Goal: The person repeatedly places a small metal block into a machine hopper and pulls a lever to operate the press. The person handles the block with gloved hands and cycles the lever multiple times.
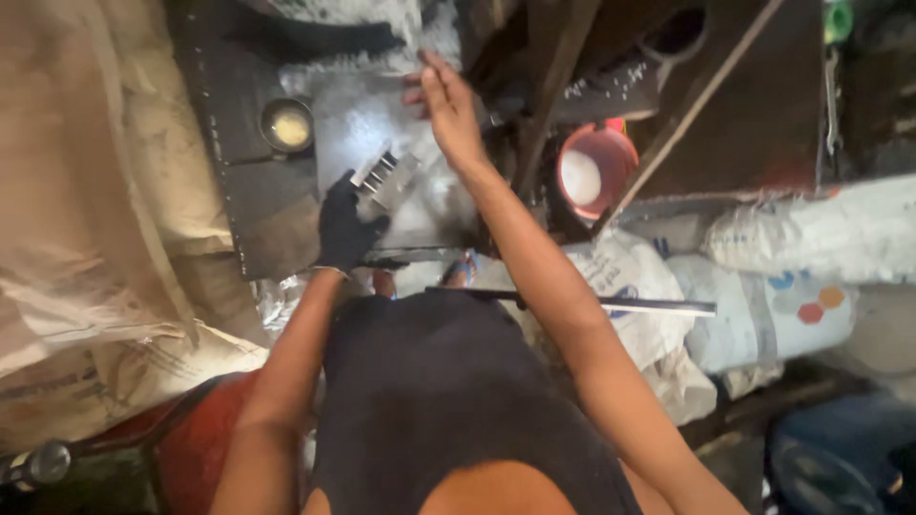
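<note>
Single head cam, worn high, looks steeply down past the wearer's dark-clad torso onto a dark metal work plate dusted w/ white powder (250, 191). Plate sits upper centre, roughly at arm's reach. Right of plate: red round bucket (593, 170). Left of plate: tan sacks (86, 191). No 2nd view.

Red bucket (593, 172) w/ white stuff, small bowl (287, 125), sacks (801, 229).
</note>
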